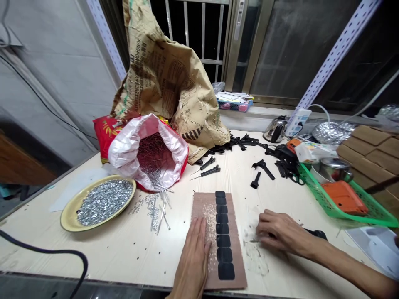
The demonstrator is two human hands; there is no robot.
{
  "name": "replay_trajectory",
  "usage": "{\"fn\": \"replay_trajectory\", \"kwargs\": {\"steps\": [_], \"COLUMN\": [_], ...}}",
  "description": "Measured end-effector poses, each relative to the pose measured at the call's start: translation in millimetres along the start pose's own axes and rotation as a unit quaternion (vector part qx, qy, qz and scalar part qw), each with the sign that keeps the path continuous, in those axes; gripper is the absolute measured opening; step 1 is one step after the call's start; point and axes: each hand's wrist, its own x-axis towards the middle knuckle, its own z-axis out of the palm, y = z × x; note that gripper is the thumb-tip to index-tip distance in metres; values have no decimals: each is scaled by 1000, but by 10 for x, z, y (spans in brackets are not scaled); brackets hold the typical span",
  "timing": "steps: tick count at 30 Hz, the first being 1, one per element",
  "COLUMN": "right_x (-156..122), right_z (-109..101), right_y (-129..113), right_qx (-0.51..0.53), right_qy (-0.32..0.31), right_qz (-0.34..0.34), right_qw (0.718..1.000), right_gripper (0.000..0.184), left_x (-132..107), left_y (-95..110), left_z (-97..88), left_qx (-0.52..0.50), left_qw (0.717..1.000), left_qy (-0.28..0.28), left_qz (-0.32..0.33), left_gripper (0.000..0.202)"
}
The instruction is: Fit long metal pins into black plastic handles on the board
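Left hand lying flat, pressing on brown board carrying row of black pads; right hand curling half-closed on tabletop right of board, hold unclear; farther ahead, black plastic parts lying scattered.
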Motion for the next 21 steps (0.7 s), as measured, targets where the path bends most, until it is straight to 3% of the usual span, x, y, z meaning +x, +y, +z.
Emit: {"fn": "replay_trajectory", "kwargs": {"steps": [3, 8, 12, 17, 21], "right_x": [345, 1608, 2366, 2569, 2497], "right_z": [-132, 39, 329, 522, 507], "right_y": [95, 206, 331, 426, 396], "right_qx": [-33, -93, -128, -118, -99], "right_qy": [49, 171, 126, 79, 100], "right_qz": [-11, -61, -76, -81, -57], "right_qw": [998, 979, 981, 986, 988], "right_gripper": [15, 21, 19, 23, 24], "left_x": [2, -15, -113, -183, -9], "left_y": [63, 93, -275, -911, -1140], "left_z": [-23, -289, -694, -1037, -1070], "left_qx": [-15, -76, -32, 64, 84], "left_qw": [1000, 996, 990, 979, 979], "left_qy": [16, 38, 114, 110, 46], "left_qz": [0, -11, -77, -162, -181], "left_gripper": [63, 47, 30, 27, 31]}}
